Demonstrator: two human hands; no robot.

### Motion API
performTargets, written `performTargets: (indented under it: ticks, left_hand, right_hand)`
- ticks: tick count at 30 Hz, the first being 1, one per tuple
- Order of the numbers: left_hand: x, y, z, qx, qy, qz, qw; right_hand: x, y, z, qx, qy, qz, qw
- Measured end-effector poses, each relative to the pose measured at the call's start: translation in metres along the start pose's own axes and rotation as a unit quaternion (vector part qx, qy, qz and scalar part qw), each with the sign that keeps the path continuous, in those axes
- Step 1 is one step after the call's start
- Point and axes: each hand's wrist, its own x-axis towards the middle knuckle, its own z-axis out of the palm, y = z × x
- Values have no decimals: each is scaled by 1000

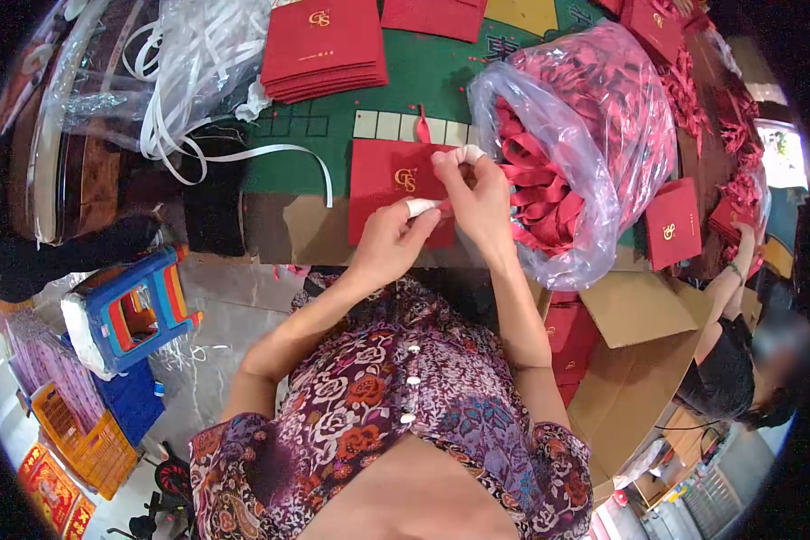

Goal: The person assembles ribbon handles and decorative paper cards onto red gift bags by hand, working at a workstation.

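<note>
A red bag with a gold logo (378, 173) lies on the green table near its front edge. A short red ribbon (422, 124) sticks up past its top edge. Over the bag's lower right part is my left hand (399, 236), thumb and forefinger closed, with white tape on a finger. My right hand (480, 193) is at the bag's right side, also pinched, a white wrap on its forefinger. What the fingertips hold is too small to make out. Just right of my right hand, a clear plastic sack of red ribbons (603, 108) lies open towards me.
Stacked red bags (322, 45) lie at the back. White straps in plastic (202, 63) are at the left. A red bag (673, 223) lies right of the sack. Below the table edge stands an open cardboard box (639, 315). Another person (724, 360) works at the right.
</note>
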Motion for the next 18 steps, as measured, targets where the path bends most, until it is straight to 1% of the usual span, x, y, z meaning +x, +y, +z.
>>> performTargets:
  ticks: [1, 2, 3, 4, 5, 6, 7, 9, 10, 11, 13, 14, 15, 17, 18]
  left_hand:
    - [2, 1, -3, -100, -53, -86, 990]
    - [4, 1, -7, -197, -105, -169, 960]
    - [5, -2, -9, -198, -103, -169, 960]
    - [6, -7, -12, -314, -127, -205, 918]
    - [6, -14, -14, -425, -147, -237, 861]
    - [6, -18, -16, -504, -171, -243, 811]
    - [7, -20, -17, -505, -168, -243, 811]
    - [8, -17, -19, -613, -227, -278, 704]
    - [6, -7, -13, -598, -144, -336, 714]
    - [5, -14, -11, -598, -142, -336, 713]
    - [3, -30, -5, -702, -224, -280, 615]
    - [3, -37, -5, -702, -247, -267, 612]
    - [3, -37, -5, -703, -246, -267, 612]
    - [1, -33, -5, -670, -235, -286, 644]
    - [1, -29, -9, -670, -234, -286, 644]
  right_hand:
    - [-4, -8, -3, 17, -3, 34, 999]
    - [-9, -13, -5, 33, -6, 66, 997]
    - [-12, -14, -7, 33, -8, 66, 997]
    - [-16, -14, -10, -37, 56, -32, 997]
    - [-20, -15, -13, -105, 118, -131, 979]
    - [-26, -18, -17, -129, 131, -141, 973]
    - [-30, -20, -20, -131, 140, -173, 966]
    - [-32, -18, -28, -157, 59, -337, 927]
    - [-35, -23, -31, -198, -4, -349, 916]
    - [-37, -22, -28, -205, -39, -354, 912]
    - [-30, -11, -27, -228, -72, -397, 886]
    - [-29, -8, -25, -228, -73, -396, 886]
    - [-28, -4, -24, -207, -65, -410, 886]
    - [-27, -3, -22, -184, -58, -422, 886]
    - [-27, -5, -20, -163, -55, -414, 894]
